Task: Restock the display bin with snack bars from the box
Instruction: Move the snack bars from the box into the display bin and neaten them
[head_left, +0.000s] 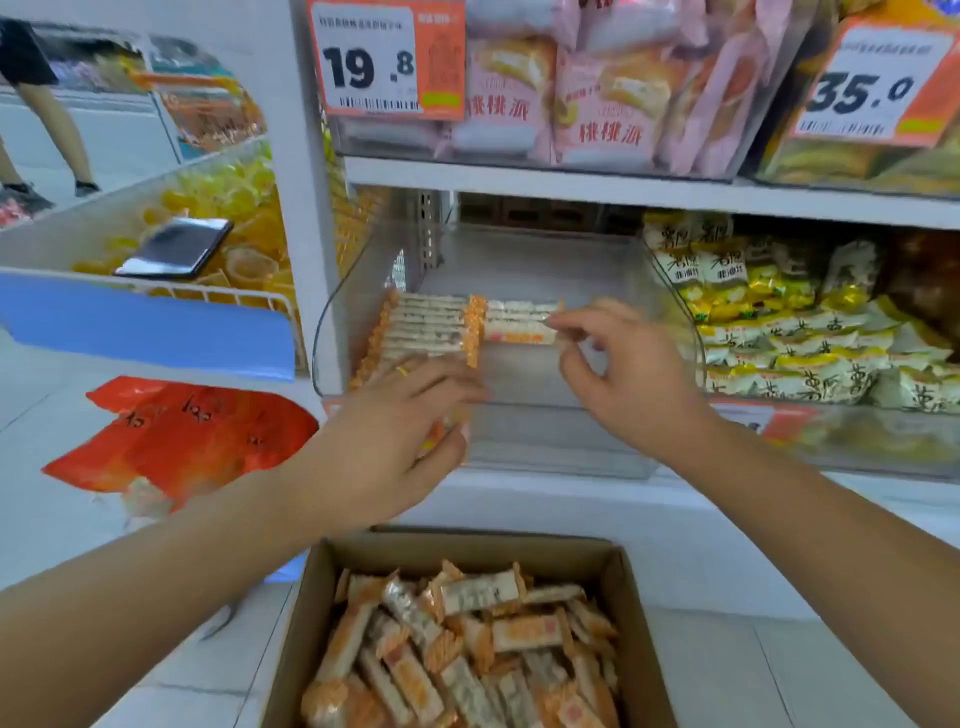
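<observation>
Many snack bars (483, 649) lie loose in the cardboard box (631, 597) at the near edge. Farther in, the left hand (395, 431) reaches over the front wall of the clear display bin (545, 441) — its fingers curl around some bars. The right hand (623, 364) pinches the end of one bar (519, 328) between thumb and fingertips, at the right end of a short row. Left of it, a longer row of bars (426, 327) stands packed in the bin. Beyond, the bin floor is bare — a price tag (387, 57) hangs above.
</observation>
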